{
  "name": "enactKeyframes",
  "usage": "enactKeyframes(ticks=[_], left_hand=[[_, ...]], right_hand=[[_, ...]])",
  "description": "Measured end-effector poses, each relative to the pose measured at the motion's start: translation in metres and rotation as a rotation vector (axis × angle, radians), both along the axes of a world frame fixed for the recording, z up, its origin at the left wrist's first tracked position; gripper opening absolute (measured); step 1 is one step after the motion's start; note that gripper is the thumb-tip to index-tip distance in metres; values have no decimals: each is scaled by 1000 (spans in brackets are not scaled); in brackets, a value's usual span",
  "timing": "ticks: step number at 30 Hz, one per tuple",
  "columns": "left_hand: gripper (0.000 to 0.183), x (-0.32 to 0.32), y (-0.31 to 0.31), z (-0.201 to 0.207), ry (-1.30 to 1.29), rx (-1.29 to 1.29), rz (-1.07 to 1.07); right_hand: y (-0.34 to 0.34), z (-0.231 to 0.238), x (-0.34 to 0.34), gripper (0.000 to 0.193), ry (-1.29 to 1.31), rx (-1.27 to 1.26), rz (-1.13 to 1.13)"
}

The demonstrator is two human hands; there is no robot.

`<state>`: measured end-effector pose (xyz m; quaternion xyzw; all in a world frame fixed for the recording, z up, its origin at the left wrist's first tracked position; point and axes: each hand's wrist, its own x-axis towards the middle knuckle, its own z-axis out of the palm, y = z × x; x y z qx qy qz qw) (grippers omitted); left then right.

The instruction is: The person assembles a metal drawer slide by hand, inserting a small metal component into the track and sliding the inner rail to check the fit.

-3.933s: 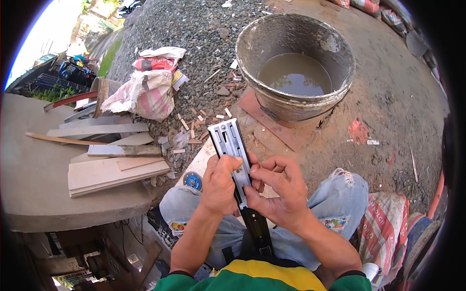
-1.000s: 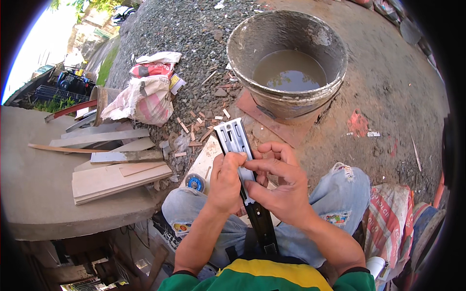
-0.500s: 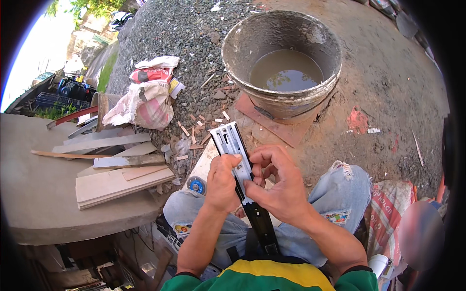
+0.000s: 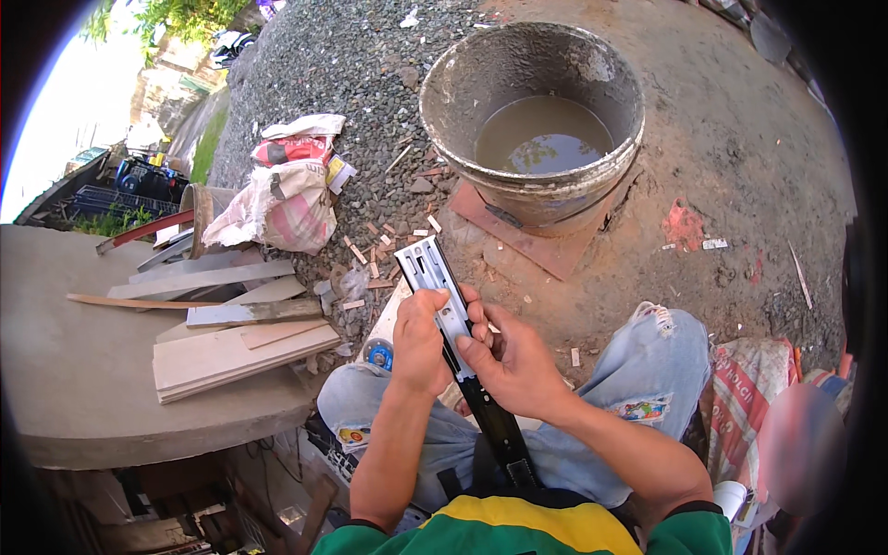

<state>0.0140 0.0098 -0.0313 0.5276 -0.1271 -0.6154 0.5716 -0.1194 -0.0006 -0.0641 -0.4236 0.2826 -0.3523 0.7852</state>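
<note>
A drawer slide (image 4: 430, 266), its upper length silver metal and its lower length black, slants between my hands and runs down toward my lap. My left hand (image 4: 421, 338) is closed on its left edge, thumb lying across the silver face. From the other side my right hand (image 4: 520, 365) grips the same slide, its thumb on the lower silver part and its fingers curled round the far edge. Some of those fingertips are hidden behind the metal. Just left of my left hand, beside my knee, sits a blue disc (image 4: 377, 353).
A mortar-crusted bucket (image 4: 532, 199) of murky water stands ahead on a reddish board (image 4: 513, 233). Wooden boards (image 4: 242, 356) lie on a concrete slab (image 4: 74, 370) at left, near a crumpled sack (image 4: 294, 208). Another sack (image 4: 740, 402) is at right. Small wood offcuts (image 4: 379, 254) litter the gravel.
My right hand's fingers, raised and bent beside the slide before, are now wrapped against its edge. The slide's upper end has shifted slightly left and down with my left hand.
</note>
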Motion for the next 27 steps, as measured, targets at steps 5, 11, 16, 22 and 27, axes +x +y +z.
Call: enactKeyframes(ticks=[5,11,16,22,27], left_hand=[[33,-1,-1,0,-33,-3,7],[33,-2,-1,0,-63,0,17],[31,-3,-1,1,-30,-38,26],[31,2,1,-3,25,-72,23],[30,2,1,1,57,-82,20]], right_hand=[[5,-4,10,25,37,-37,-92],[4,-7,14,24,104,-37,-132],[4,-6,13,24,166,-90,-149],[6,-5,14,25,96,1,-120],[7,-12,18,25,61,-104,-127]])
